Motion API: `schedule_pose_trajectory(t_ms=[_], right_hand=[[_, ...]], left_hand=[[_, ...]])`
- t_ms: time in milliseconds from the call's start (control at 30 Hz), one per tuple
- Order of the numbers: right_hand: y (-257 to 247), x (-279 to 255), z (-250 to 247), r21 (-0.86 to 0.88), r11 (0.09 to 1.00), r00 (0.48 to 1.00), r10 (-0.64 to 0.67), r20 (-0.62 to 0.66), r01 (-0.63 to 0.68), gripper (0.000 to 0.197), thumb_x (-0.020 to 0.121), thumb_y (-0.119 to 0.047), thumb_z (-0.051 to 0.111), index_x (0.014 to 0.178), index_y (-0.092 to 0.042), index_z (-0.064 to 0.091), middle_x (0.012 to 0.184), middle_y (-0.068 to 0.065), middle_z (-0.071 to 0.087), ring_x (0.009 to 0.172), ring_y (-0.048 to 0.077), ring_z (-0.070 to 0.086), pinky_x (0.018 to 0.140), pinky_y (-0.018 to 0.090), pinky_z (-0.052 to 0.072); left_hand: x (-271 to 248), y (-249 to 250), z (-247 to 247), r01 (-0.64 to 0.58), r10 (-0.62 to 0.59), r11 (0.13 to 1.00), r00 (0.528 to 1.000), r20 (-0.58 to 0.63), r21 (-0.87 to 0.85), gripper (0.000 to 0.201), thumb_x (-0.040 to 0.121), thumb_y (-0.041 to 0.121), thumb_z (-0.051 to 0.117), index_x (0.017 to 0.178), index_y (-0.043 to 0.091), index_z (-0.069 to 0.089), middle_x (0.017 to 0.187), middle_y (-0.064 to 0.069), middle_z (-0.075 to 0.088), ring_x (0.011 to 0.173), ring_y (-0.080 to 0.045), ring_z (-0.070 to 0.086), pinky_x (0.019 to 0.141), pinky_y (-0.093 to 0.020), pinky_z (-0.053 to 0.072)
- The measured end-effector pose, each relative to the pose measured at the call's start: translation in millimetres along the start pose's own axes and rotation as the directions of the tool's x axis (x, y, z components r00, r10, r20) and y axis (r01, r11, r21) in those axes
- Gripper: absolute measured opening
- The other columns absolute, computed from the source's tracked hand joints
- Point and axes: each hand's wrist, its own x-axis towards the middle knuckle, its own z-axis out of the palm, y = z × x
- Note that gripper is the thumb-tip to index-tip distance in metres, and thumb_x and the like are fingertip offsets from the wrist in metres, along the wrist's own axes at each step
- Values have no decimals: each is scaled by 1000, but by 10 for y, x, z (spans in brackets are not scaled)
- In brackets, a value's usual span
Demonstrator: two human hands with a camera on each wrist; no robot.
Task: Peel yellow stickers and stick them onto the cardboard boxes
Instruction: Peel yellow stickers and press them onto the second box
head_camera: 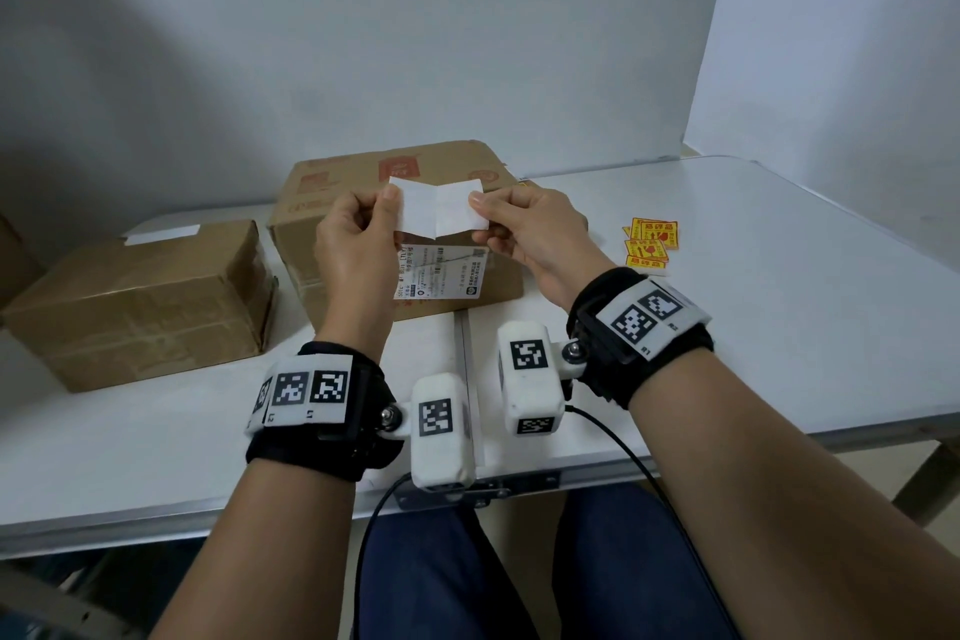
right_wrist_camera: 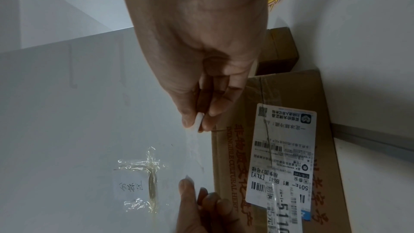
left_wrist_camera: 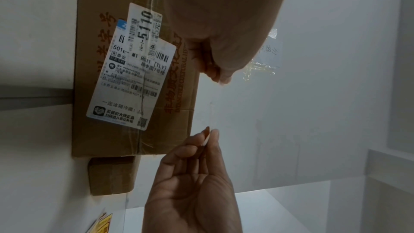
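Head view: my left hand [head_camera: 358, 234] and my right hand [head_camera: 524, 229] are raised together above the table [head_camera: 779, 327], each pinching one end of a white slip [head_camera: 440, 212] between thumb and forefinger; the slip stretches flat between them with a crease down its middle, its white side toward me; I cannot tell whether a sticker is on its far face; my other fingers curl in behind the pinch.

Behind the slip stands the big box [head_camera: 395, 224], touching the table, a white shipping label [head_camera: 441, 273] on its near face; a small box [head_camera: 140, 301] sits to its left, just beside it, with a white patch on top; a third brown box shows only as a corner past the big one in the wrist views.

The yellow stickers [head_camera: 649, 244] lie in a loose overlapping pile on the table to the right of the big box, apart from both hands.

Left wrist view: the slip is seen edge-on, a thin line from my left fingertips [left_wrist_camera: 215, 75] to my right fingertips [left_wrist_camera: 210, 135]; right wrist view: my right thumb and forefinger clamp the slip's end [right_wrist_camera: 198, 121]; crumpled clear tape [right_wrist_camera: 145, 171] sticks to the wall beyond.
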Motion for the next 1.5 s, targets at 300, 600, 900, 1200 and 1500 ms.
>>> schedule_pose_trajectory(t_ms=[300,600,900,1200,1500], right_hand=[[-8,43,134,4,1000,1000,-9,17,9,9,86,-15,70,82,-8,67,69,0,65,59,9,64,58,18,51],[-59,90,284,-18,1000,998,-12,58,13,10,88,-15,68,90,-5,67,81,4,68,60,8,64,58,14,52],[-160,195,231,-59,998,998,12,64,-8,7,89,-15,67,87,-8,66,80,3,68,58,6,62,58,15,51],[-140,318,134,52,998,997,31,-70,-28,10,91,-17,65,87,-8,65,75,4,65,61,7,59,57,16,51],[-109,343,273,96,995,992,29,-120,-17,13,91,-16,65,79,-11,63,72,5,64,55,6,57,54,14,48]], left_hand=[[42,-8,-124,-60,59,997,998,-32,-40,20,91,38,59,81,21,63,76,5,66,68,-12,59,65,-36,51],[80,16,-241,-83,77,995,990,-117,-48,15,88,38,60,75,33,64,89,0,72,85,-23,69,78,-51,57],[333,11,-559,-91,96,995,984,-150,40,15,91,38,60,80,27,61,81,3,65,73,-12,57,70,-35,51],[792,-100,-1023,-53,160,867,971,-176,496,24,97,13,45,112,15,64,109,-2,64,99,-20,60,86,-31,49],[885,-44,-1053,-70,146,728,988,-54,682,41,93,-3,35,112,13,68,120,-11,64,109,-31,57,87,-35,44]])
